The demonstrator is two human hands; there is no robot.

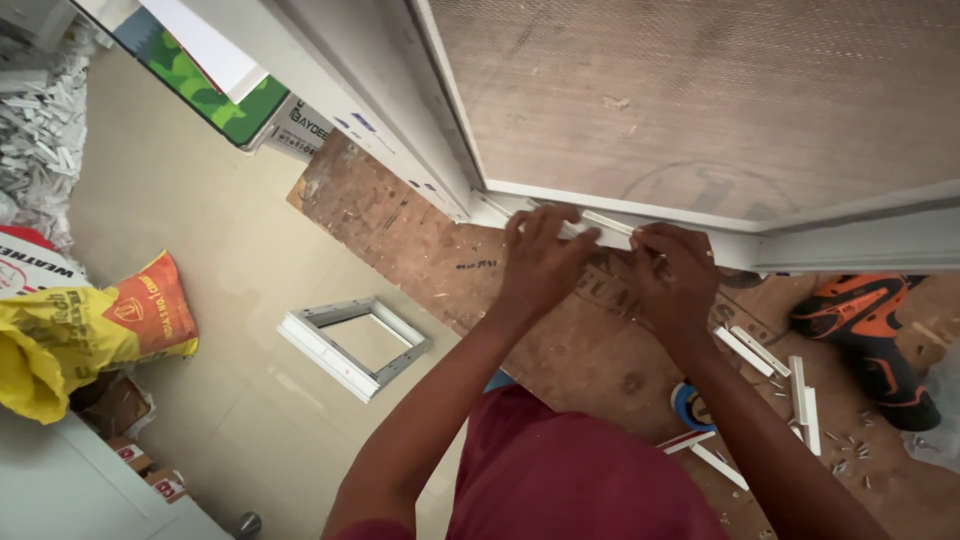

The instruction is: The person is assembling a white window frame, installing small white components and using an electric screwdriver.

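A large white frame point(860, 225) filled with brown mesh point(700, 90) lies across a plywood work surface point(420, 240). My left hand point(543, 262) presses a thin white strip point(606, 222) against the frame's lower rail near its corner. My right hand point(677, 275) sits just to the right of it, fingers curled on the same strip and rail. Both hands touch each other's side and cover most of the strip.
An orange and black power drill point(872, 335) lies at the right. Short white offcuts point(775, 370) and a blue tape roll point(690, 405) lie on the plywood. A small white frame point(352, 345) and a yellow sack point(85, 335) rest on the floor.
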